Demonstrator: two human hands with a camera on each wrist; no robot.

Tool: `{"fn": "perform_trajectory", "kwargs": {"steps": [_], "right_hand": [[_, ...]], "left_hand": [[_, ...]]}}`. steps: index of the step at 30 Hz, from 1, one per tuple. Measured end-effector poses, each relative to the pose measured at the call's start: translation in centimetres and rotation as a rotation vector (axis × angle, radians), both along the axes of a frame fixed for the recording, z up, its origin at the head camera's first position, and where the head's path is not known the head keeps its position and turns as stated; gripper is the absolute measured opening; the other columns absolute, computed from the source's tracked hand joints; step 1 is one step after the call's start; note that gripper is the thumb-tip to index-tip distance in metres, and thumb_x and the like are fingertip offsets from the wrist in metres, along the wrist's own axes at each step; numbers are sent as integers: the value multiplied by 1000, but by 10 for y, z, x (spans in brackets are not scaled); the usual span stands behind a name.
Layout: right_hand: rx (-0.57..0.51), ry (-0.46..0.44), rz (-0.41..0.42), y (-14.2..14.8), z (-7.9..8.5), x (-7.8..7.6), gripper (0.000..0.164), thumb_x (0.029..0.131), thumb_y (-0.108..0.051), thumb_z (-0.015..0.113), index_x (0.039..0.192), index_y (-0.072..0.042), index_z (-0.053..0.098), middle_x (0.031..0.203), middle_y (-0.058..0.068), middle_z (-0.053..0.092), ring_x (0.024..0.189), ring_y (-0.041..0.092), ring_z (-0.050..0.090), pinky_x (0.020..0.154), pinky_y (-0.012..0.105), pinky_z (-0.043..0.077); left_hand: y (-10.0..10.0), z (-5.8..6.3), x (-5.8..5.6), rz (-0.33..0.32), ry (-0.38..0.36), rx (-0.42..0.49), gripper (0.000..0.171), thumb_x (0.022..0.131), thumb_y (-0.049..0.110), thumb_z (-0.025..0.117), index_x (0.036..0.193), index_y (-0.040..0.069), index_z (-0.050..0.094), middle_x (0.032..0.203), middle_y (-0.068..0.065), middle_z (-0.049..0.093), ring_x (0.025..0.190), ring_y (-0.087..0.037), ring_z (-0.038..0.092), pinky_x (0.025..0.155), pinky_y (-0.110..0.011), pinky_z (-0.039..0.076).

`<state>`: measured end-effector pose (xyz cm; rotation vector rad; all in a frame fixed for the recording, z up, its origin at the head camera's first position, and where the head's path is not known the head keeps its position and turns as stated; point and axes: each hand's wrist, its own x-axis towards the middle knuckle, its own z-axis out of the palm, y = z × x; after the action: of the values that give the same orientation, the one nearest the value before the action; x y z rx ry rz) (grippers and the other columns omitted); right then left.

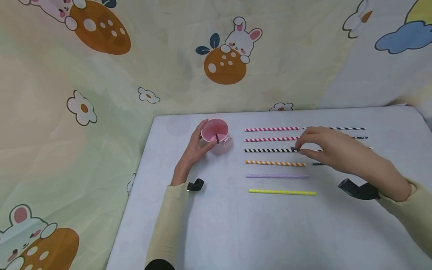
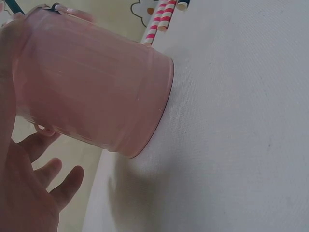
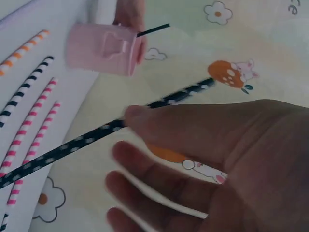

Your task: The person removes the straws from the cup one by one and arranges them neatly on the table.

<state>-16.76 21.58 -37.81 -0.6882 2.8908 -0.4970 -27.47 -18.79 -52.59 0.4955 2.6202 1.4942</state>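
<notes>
My left hand (image 1: 193, 153) holds a pink cup (image 1: 221, 148) by its side and rim at the table's left. Inside the cup leans a thin dark stick (image 3: 153, 30), its end poking past the rim in the right wrist view. Between thumb and fingertips, my right hand (image 1: 347, 152) pinches a black paper straw with white spots (image 3: 79, 143). That straw is raised above the striped straws, to the right of the cup. In the left wrist view the cup's base (image 2: 154, 106) appears close to the tabletop; contact cannot be told.
Pink-striped straws (image 1: 271, 129), a black-striped straw (image 1: 266, 150), an orange-striped straw (image 1: 275, 163), a purple straw (image 1: 277, 176) and a yellow straw (image 1: 282, 192) lie in a column on the white table (image 1: 236, 232). More dark straws (image 1: 351, 128) lie rightward, partly behind my right hand.
</notes>
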Motion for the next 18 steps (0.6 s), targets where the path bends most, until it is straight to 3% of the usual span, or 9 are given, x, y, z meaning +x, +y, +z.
{"fn": "perform_trajectory", "kwargs": {"steps": [5,8,15,18], "right_hand": [[176,10,-32,11,-21,18,17,83,-10,80,97,-19,76,102,4,69,91,25,66,70,44,56],[259,34,-55,18,-39,26,15,81,-6,78,95,-12,76,92,7,68,81,27,64,63,43,54],[313,26,-95,41,-81,35,7,82,-1,76,88,-4,73,76,8,61,65,24,54,52,37,45],[311,-5,-126,52,-93,36,4,84,-1,73,88,-2,72,76,9,61,66,25,54,52,38,44]], "left_hand": [[0,0,0,-2,8,3,87,86,62,68,157,42,22,161,6,32,149,-18,30,121,-51,32],[1,0,-1,0,2,-1,86,86,59,69,157,42,22,161,6,32,149,-18,30,121,-51,32],[1,-1,-1,6,-12,-3,86,90,33,71,159,34,21,163,1,29,151,-23,27,122,-52,30],[1,0,-1,2,-9,2,86,90,31,71,160,33,21,163,0,30,151,-23,28,121,-53,30]]}}
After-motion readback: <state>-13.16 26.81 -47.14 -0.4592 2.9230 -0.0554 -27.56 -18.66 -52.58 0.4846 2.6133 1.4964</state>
